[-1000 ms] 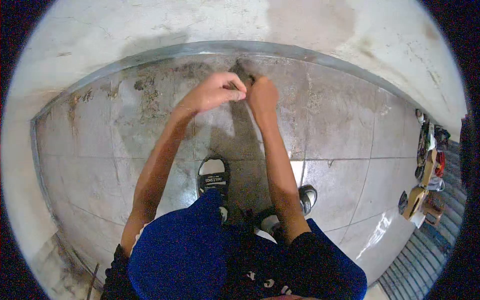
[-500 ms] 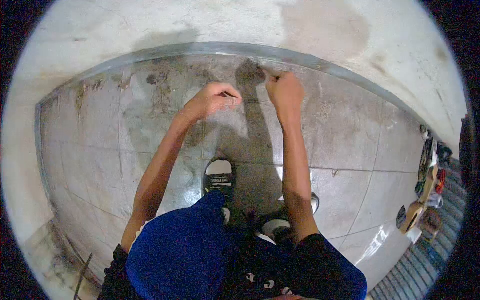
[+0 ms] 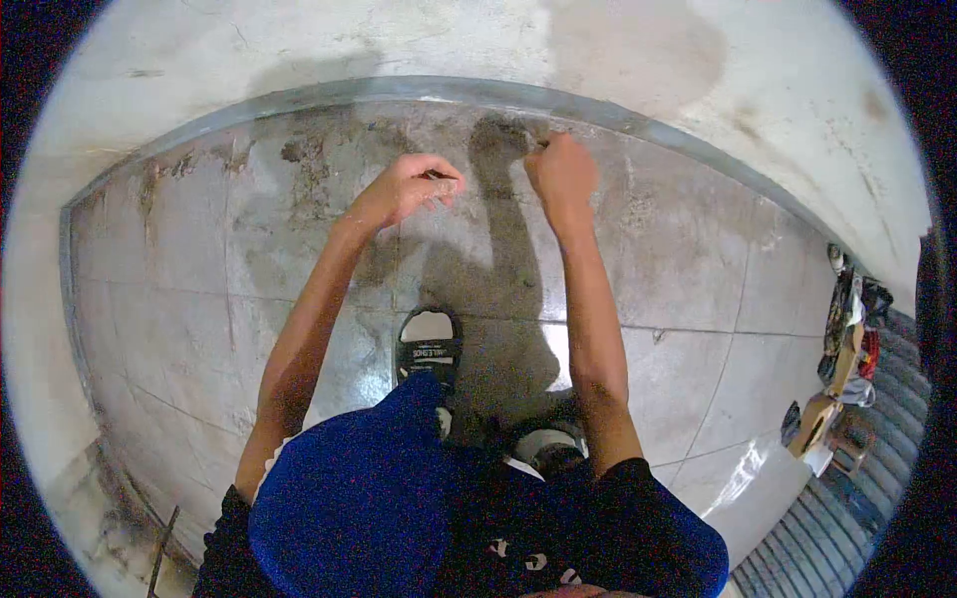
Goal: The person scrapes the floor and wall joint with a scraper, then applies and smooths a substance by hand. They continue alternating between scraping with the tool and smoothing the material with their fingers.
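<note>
My left hand [image 3: 411,189] is raised over the tiled floor [image 3: 678,269], its thumb and fingers curled toward each other. Whatever might be between those fingertips is too small to make out. To its right, my right hand [image 3: 560,174] is closed with the back of the hand up, near the far wall's base. Its fingertips point left, and what they grip is hidden. The two hands are apart. A blue cloth [image 3: 349,478] lies over my left side, on a black shirt [image 3: 558,528].
Sandals [image 3: 430,351] are on my feet. Shoes and assorted items [image 3: 852,359] line the right side beside a ribbed grey surface [image 3: 807,538]. A pale wall [image 3: 449,40] with a grey base strip curves across the far side. A thin dark rod [image 3: 162,553] stands lower left.
My left hand has shifted slightly left and up in the view. My right hand has also moved a little left. The whole view has shifted slightly.
</note>
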A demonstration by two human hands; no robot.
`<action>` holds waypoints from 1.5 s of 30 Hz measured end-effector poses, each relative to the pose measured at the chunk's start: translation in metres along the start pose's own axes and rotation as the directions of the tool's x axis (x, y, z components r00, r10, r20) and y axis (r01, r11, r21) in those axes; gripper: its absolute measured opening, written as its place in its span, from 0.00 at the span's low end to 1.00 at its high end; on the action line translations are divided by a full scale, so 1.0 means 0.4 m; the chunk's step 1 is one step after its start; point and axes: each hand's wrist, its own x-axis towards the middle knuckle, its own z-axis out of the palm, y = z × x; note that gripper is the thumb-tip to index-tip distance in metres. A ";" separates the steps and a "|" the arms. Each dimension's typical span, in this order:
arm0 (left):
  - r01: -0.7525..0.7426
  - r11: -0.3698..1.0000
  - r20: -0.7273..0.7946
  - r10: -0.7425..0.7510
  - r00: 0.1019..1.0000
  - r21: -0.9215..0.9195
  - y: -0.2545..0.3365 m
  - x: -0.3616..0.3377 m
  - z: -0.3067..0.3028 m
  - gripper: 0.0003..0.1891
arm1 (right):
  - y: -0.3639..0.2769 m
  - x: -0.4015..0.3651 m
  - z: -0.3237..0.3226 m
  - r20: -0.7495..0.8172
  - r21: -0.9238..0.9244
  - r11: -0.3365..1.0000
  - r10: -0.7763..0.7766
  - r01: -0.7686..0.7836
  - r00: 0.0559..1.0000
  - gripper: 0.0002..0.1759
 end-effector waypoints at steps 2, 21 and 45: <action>-0.037 0.999 0.000 0.037 0.999 0.027 0.007 0.002 -0.004 0.12 | 0.003 0.007 -0.052 0.028 0.099 0.994 0.032 -0.034 0.999 0.11; 0.034 0.997 -0.015 -0.033 0.999 0.074 0.019 -0.012 0.009 0.14 | 0.132 0.013 -0.053 -0.042 0.045 0.988 0.150 -0.149 0.988 0.13; 0.119 0.984 -0.045 -0.114 0.992 0.131 0.038 -0.025 0.011 0.14 | 0.317 0.087 -0.069 -0.013 -0.103 0.993 0.060 -0.061 0.998 0.12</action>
